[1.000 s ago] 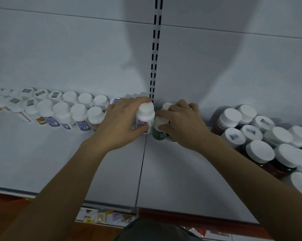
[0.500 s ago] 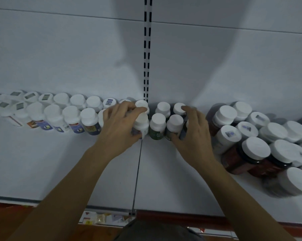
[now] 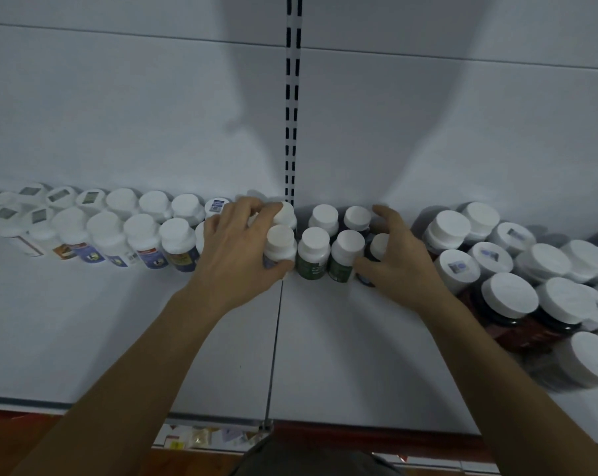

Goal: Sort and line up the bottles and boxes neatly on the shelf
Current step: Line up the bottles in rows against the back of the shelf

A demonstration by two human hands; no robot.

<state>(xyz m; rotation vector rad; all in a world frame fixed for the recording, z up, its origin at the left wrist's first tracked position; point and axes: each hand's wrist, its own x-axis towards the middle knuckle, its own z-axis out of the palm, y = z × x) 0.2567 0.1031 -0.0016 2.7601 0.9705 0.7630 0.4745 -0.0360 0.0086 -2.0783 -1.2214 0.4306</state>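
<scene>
Left hand [image 3: 237, 250]: centre of frame. Thumb in front, fingers over the back, wrapped round a white-capped bottle [image 3: 279, 247] at the seam between panels. Narrow grip, holding it.
Right hand [image 3: 402, 266]: just right of centre. Thumb and curled fingers cup a dark bottle [image 3: 380, 245]. Holding it (cannot tell whether it is lifted or on the deck).
Between the hands: green-label bottles [image 3: 313, 255], two in front, with two more white caps behind. All upright, touching, two deep.
Left rows [image 3: 119, 231]: small white bottles, two deep, running from the mid-left edge to the left hand. Labels face front and the line is fairly straight. Looks done.
Large jars [image 3: 510, 297]: right side of frame. Brown bodies, wide white lids, bunched with no clear rows and spilling toward the front.
Tipped jar [image 3: 586, 362]: lower right, lying over, lid toward the camera.
Shelf [image 3: 119, 338]: white deck, stock pushed against the back panel.
Boxes: none visible on this shelf (packets below the front edge, bottom centre, too blurred to identify).
Progress: about half, by my estimate. Left block sorted, centre block being closed up.
Remaining: seat the two held bottles into the centre rows, then line up the large jars and stand the tipped one upright.
</scene>
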